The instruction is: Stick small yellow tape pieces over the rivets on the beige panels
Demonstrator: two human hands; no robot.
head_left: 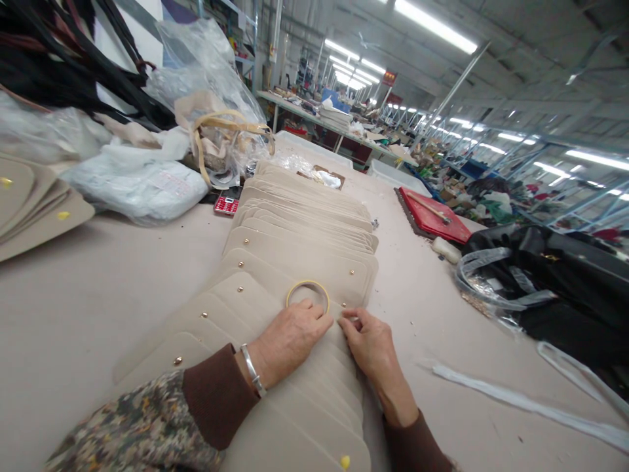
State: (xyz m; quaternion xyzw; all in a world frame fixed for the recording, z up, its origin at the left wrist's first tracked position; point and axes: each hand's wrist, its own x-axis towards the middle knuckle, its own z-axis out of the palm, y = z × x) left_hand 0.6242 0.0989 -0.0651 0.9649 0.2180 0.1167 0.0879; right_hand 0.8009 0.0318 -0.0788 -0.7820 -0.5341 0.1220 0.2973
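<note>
Well, the left grip (292,334) holds the near edge of a round, yellow-rimmed tape roll (309,283), which sits on overlapping beige leather-like panels (299,255) with gold rivets (240,264). Just beside it, the right grip (371,341) looks narrow; whether it closes on anything, I can't tell from here. Right of both grips, a glossy black bag (555,282) slumps on the bench (407,295); farther off lies a flat red object (435,217).

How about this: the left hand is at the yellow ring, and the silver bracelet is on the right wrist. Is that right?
Not quite: the silver bracelet is on the left wrist, not the right one, as the head view shows. The left hand is indeed at the yellow ring.
</note>
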